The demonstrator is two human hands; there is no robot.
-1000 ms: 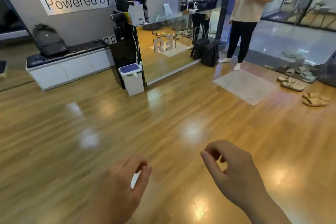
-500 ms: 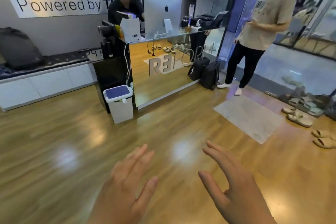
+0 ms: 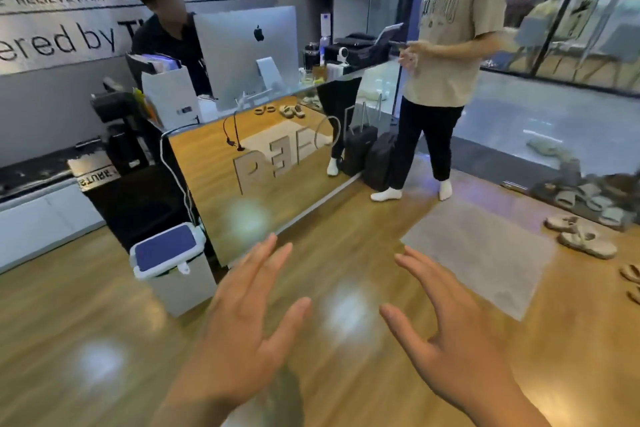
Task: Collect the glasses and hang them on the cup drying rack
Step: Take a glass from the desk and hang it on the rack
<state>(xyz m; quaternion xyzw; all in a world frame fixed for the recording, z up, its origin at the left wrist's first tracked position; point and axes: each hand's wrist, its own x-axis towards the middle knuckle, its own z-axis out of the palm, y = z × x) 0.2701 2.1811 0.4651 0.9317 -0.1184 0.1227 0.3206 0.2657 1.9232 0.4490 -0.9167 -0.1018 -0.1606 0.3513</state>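
My left hand (image 3: 242, 319) and my right hand (image 3: 446, 333) are held out low in front of me over the wooden floor, both open with fingers spread and nothing in them. Ahead stands a mirrored reception counter (image 3: 263, 163). On its top, right of the computer monitor (image 3: 249, 52), stand what look like clear glasses (image 3: 313, 76) beside a dark tumbler (image 3: 311, 55); they are small and blurred. No cup drying rack is in view.
A person sits behind the counter (image 3: 166, 35); another stands at its right end (image 3: 446, 73). A white bin with a blue lid (image 3: 169, 267) stands at the counter's left corner. Black bags (image 3: 370, 156), a grey mat (image 3: 481, 253) and sandals (image 3: 585, 239) lie on the floor to the right.
I have come closer to the counter and the view has risen. Both hands went from loosely curled to open with fingers spread.
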